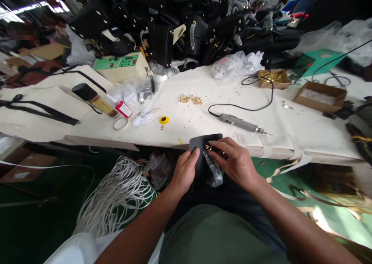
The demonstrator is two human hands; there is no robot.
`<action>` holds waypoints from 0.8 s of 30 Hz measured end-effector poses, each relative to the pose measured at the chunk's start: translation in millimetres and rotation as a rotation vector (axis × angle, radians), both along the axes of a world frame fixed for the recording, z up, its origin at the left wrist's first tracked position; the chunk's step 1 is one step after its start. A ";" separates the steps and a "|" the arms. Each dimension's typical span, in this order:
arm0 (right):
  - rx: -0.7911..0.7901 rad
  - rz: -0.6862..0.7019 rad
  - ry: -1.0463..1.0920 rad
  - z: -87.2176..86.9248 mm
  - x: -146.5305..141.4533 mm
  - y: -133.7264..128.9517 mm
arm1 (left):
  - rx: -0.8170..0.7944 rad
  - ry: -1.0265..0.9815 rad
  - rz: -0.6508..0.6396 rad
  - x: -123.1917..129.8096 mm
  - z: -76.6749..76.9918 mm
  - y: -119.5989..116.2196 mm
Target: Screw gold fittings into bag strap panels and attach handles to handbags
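Just off the table's front edge, my left hand grips a flat black panel by its left side, the thumb lying on its face. My right hand is closed at the panel's upper part, fingertips pinching a small gold metal fitting. From that fitting hangs a strap wrapped in clear plastic, curving down over the panel. How the fitting joins the panel is hidden by my fingers. On the table beyond lie a grey electric screwdriver and a pile of small gold parts.
A yellow tape roll, a red-and-white bottle and a black-capped jar stand at left. Cardboard boxes sit at right, near the screwdriver's cord. Black bags are heaped behind. White cords pile below.
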State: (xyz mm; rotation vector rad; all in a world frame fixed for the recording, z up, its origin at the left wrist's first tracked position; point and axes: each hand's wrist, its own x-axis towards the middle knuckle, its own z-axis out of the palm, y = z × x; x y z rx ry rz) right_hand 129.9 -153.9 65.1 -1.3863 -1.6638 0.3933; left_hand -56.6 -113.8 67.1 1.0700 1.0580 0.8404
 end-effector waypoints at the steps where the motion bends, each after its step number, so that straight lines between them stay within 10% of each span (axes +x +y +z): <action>1: -0.007 0.029 -0.041 -2.0 4.6 3.9 | -0.002 0.002 -0.012 1.4 1.4 -0.5; 24: 0.288 -0.022 -0.261 -8.8 8.1 11.4 | -0.015 -0.003 -0.023 8.6 7.6 -9.8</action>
